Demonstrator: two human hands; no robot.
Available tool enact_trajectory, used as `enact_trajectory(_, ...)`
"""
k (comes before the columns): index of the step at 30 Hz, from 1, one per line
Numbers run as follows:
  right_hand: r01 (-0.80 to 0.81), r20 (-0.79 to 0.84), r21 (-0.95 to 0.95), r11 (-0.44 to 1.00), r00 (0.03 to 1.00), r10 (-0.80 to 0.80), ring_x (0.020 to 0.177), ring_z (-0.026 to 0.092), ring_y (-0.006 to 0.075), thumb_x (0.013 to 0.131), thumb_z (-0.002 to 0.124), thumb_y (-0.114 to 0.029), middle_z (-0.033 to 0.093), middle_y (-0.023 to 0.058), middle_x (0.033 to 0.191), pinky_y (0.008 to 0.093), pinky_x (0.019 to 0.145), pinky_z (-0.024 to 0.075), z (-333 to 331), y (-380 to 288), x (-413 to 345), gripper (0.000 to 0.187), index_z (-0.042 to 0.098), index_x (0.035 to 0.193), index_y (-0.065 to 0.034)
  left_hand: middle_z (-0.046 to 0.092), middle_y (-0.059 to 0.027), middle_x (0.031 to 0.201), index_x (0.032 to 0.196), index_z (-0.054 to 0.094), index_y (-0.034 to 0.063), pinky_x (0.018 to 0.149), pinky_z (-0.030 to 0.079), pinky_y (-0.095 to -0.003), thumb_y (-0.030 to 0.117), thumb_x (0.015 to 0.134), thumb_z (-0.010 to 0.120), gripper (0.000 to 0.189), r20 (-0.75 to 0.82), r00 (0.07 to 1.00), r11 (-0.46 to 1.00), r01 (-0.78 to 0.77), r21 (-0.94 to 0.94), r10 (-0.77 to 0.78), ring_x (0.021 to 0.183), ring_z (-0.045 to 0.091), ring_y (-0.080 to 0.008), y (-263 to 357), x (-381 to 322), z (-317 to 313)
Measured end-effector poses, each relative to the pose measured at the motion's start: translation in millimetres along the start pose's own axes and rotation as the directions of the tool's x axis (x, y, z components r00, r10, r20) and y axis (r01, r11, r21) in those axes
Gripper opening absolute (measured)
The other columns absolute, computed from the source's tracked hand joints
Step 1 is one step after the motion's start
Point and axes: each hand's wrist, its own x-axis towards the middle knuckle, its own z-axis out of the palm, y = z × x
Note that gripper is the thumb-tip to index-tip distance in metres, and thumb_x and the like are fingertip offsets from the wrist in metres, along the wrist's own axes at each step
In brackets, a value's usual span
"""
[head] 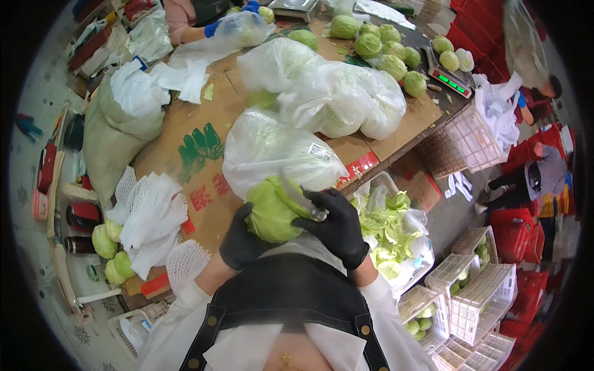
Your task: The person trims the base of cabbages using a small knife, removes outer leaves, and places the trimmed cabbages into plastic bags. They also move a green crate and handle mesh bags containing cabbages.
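Observation:
Close to my body, my left hand (241, 239), in a black glove, cups a green cabbage (271, 211) from its left side and underneath. My right hand (332, 225), gloved the same way, is on the cabbage's right side and holds a knife (297, 195), its blurred blade lying along the cabbage's upper right part by an outer leaf. The knife's handle is mostly hidden by my fingers. Just beyond the cabbage lies a clear plastic bag (274, 148) with a printed label, and behind it more bagged cabbages (334, 102).
Loose cabbages (369, 44) and a digital scale (448, 79) stand at the back right. White foam net sleeves (153, 218) lie at left. A crate of trimmed leaves (390, 232) is beside my right arm. Across the table, a person's blue-gloved hands (212, 28) touch a bag.

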Motion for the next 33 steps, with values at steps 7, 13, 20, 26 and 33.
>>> enact_trajectory(7, -0.477, -0.061, 0.562, 0.676, 0.791, 0.608, 0.052, 0.054, 0.0064, 0.086, 0.075, -0.012, 0.059, -0.0008, 0.067, 0.0226, 0.047, 0.0399, -55.3, 57.6, 6.7, 0.015, 0.067, 0.094, -0.0027, 0.056, -0.0148, 0.137, 0.140, 0.047, 0.0026, 0.102, 0.049, -0.0411, 0.018, 0.093, 0.063, 0.052, 0.165, 0.980, 0.650, -0.199, 0.733, 0.113, 0.123, 0.057, -0.0248, 3.5, -3.8, -9.7)
enact_trajectory(13, -0.596, -0.284, -0.118, 0.795, 0.787, 0.548, 0.072, 0.064, 0.0163, 0.083, 0.079, -0.021, 0.070, 0.0053, 0.079, 0.0299, 0.068, 0.0511, -46.3, 131.8, -3.4, 0.036, 0.068, 0.108, 0.0015, 0.061, -0.0126, 0.132, 0.136, 0.051, 0.0022, 0.098, 0.051, -0.0372, 0.018, 0.096, 0.062, 0.045, 0.151, 0.988, 0.729, -0.117, 0.675, 0.019, 0.116, 0.062, -0.0211, -10.4, 3.0, -18.2)
enact_trajectory(20, -0.267, -0.092, 0.354, 0.896, 0.944, 0.318, 0.101, 0.059, 0.0177, 0.083, 0.077, -0.013, 0.060, 0.0087, 0.129, 0.0324, 0.088, 0.0488, -65.3, 66.5, -35.3, 0.060, 0.053, 0.137, -0.0049, 0.048, -0.0145, 0.146, 0.144, 0.042, 0.0051, 0.110, 0.040, -0.0455, 0.037, 0.104, 0.039, 0.051, 0.034, 0.974, 0.903, 0.193, 0.383, -0.223, 0.132, 0.050, -0.0272, -11.9, 26.7, -14.0)
enact_trajectory(26, -0.447, -0.143, 0.637, 0.628, 0.733, 0.666, 0.082, 0.060, 0.0126, 0.093, 0.060, -0.013, 0.063, 0.0061, 0.127, 0.0224, 0.058, 0.0454, -73.3, 50.3, -32.0, 0.037, 0.061, 0.129, -0.0044, 0.047, -0.0140, 0.146, 0.146, 0.040, 0.0078, 0.113, 0.037, -0.0484, 0.042, 0.103, 0.035, 0.055, 0.296, 0.922, 0.968, 0.236, 0.082, -0.250, 0.136, 0.045, -0.0297, -20.6, 93.1, 35.5)
enact_trajectory(33, -0.474, -0.237, 0.618, 0.627, 0.648, 0.724, 0.076, 0.062, 0.0118, 0.094, 0.063, -0.029, 0.070, 0.0043, 0.116, 0.0217, 0.054, 0.0403, -74.7, 89.3, -85.7, 0.044, 0.059, 0.132, -0.0065, 0.043, -0.0140, 0.149, 0.146, 0.041, 0.0127, 0.112, 0.036, -0.0565, 0.056, 0.095, 0.052, 0.068, 0.223, 0.968, 0.993, 0.116, 0.003, -0.114, 0.135, 0.044, -0.0371, 29.7, 221.0, 131.4)
